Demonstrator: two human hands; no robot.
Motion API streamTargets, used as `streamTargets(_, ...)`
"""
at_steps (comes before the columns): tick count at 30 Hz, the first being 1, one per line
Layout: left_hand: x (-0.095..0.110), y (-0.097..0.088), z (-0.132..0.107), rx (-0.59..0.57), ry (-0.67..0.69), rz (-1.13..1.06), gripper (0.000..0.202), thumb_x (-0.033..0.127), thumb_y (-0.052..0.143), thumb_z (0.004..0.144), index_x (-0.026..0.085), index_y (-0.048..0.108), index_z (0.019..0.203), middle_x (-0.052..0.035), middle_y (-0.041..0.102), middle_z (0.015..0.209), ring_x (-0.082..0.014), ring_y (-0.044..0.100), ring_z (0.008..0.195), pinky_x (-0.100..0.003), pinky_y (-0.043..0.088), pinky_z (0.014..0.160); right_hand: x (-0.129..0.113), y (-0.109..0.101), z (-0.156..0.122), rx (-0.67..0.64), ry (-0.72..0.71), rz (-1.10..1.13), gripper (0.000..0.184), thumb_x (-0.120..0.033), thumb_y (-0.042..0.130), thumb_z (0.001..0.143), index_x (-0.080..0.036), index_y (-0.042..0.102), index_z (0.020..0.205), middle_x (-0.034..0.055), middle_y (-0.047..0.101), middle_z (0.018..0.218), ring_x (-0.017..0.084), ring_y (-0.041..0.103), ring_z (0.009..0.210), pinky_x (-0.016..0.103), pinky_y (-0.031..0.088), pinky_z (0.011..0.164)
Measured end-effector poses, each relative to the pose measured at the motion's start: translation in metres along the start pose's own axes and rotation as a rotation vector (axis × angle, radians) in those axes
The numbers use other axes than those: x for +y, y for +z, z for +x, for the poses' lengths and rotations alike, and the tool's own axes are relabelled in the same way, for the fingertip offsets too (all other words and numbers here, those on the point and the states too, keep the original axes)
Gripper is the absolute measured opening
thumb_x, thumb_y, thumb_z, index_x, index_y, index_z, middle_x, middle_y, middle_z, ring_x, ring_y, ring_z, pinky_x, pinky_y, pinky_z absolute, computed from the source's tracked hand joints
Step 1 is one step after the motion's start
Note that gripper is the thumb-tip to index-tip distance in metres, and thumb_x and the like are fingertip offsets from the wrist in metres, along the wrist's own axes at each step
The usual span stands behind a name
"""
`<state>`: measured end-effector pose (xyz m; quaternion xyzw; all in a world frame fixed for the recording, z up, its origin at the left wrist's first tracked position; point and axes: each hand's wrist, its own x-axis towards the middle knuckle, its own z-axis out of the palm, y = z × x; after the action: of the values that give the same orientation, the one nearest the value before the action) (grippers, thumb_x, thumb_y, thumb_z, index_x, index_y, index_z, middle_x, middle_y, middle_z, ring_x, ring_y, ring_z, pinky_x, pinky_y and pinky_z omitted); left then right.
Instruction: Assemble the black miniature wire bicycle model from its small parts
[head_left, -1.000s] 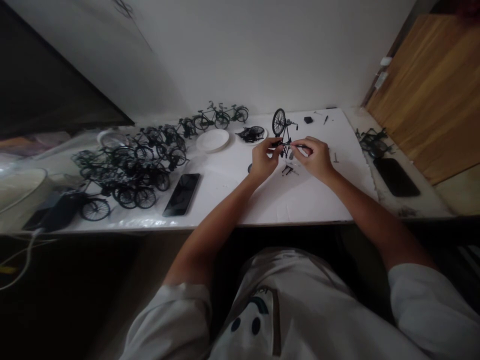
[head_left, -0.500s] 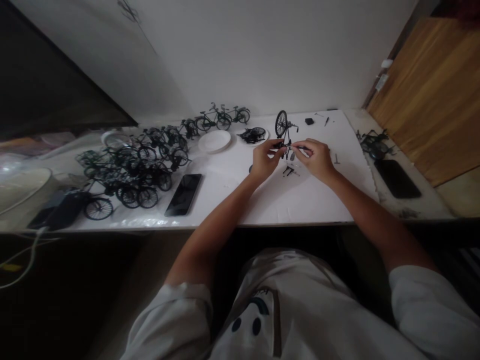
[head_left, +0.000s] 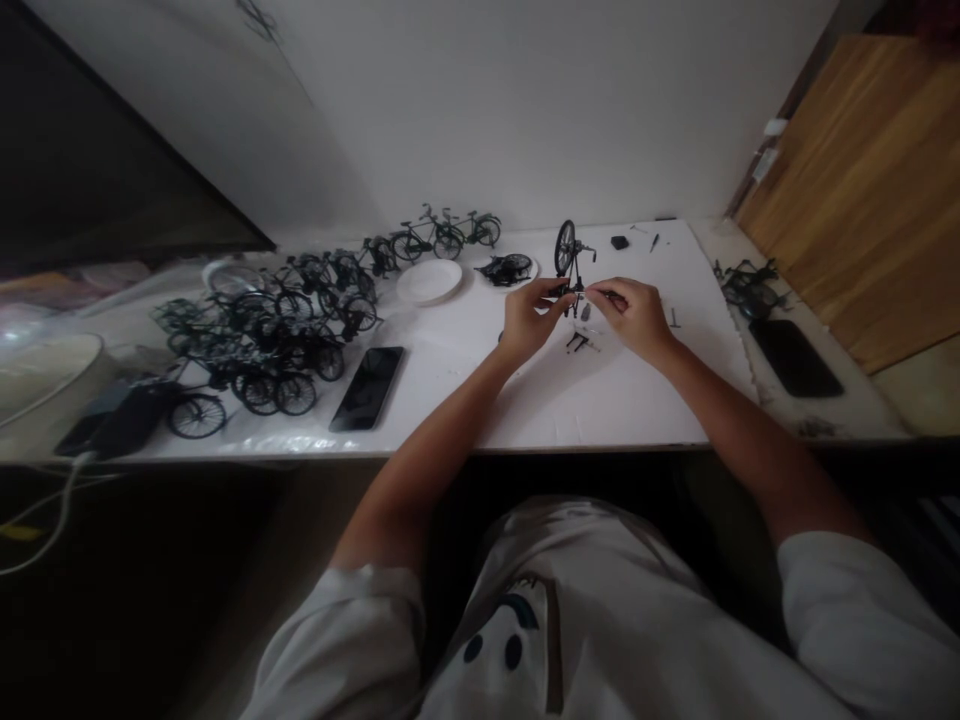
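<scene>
Miniature bicycle (head_left: pixel 576 266) is over the back half of the white surface (head_left: pixel 600 410), right of its middle, with a black wheel (head_left: pixel 565 246) sticking up toward the back edge. I've got the left hand (head_left: pixel 531 322) in a tight pinch on the bike, thumb and fingers nearly together. My right hand (head_left: pixel 636 315) is pinched too, on a slim dark piece (head_left: pixel 616 298) aimed at the bike; too small for me to say what it is from here. Can't tell if the bike touches the surface either. Small black parts (head_left: pixel 577 342) lie just in front of it. As for the rest, a tangle of black bikes (head_left: pixel 262 345) crowds the left end, a phone (head_left: pixel 367 388) lies beside them by the front edge, 1 white dish (head_left: pixel 429 283) sits near the back edge, and a small black block (head_left: pixel 619 242) is near the back right corner.
</scene>
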<state>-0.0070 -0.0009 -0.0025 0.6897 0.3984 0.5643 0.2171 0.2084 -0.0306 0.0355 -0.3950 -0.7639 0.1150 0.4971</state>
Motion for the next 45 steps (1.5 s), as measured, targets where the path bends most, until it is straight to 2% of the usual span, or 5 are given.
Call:
streamTargets(11,-0.004,-0.002,0.002,0.004,-0.007,-0.04,0.043,0.053,0.088,0.092,0.019,0.084,0.119,-0.0109,0.086,0.109,-0.0179,0.082,0.083,-0.03,0.069,0.078,0.016,0.005,-0.004,-0.066,0.035,-0.014,0.04,-0.067,0.06,0.107,-0.027,0.058,0.108,0.0058,0.074,0.093,0.02,0.064,0.074,0.036,0.047,0.069)
streamTargets(18,-0.007,-0.001,0.002,-0.014,-0.034,-0.072,0.049,0.058,0.089,0.089,0.018,0.085,0.117,-0.0126,0.087,0.108,-0.0191,0.082,0.088,-0.032,0.07,0.083,0.012,-0.001,-0.002,-0.117,0.116,0.066,0.051,-0.079,0.059,0.104,-0.028,0.058,0.098,-0.0046,0.065,0.062,0.016,0.058,0.054,0.035,0.048,0.064)
streamTargets(31,0.0,-0.003,0.0,-0.035,0.018,-0.017,0.05,0.061,0.087,0.09,0.018,0.085,0.116,-0.0124,0.086,0.106,-0.0192,0.082,0.084,-0.031,0.07,0.082,0.007,0.002,-0.002,-0.075,0.185,0.037,0.074,-0.093,0.042,0.102,-0.026,0.055,0.072,0.0,0.057,0.056,0.017,0.057,0.058,0.034,0.043,0.061)
streamTargets(38,0.0,-0.008,0.006,-0.028,-0.017,-0.065,0.058,0.067,0.089,0.085,0.017,0.085,0.114,-0.0134,0.086,0.106,-0.0203,0.082,0.084,-0.031,0.07,0.076,0.019,0.0,-0.001,-0.129,0.049,0.009,0.048,-0.075,0.054,0.107,-0.027,0.059,0.11,0.0048,0.075,0.097,0.02,0.068,0.082,0.035,0.048,0.072)
streamTargets(45,-0.001,-0.011,0.007,-0.042,-0.059,-0.099,0.063,0.074,0.091,0.078,0.018,0.086,0.106,-0.0136,0.086,0.104,-0.0212,0.082,0.085,-0.034,0.071,0.08,0.018,0.001,-0.002,-0.163,0.078,0.087,0.047,-0.075,0.055,0.106,-0.028,0.053,0.099,-0.0017,0.067,0.076,0.016,0.059,0.063,0.033,0.044,0.065)
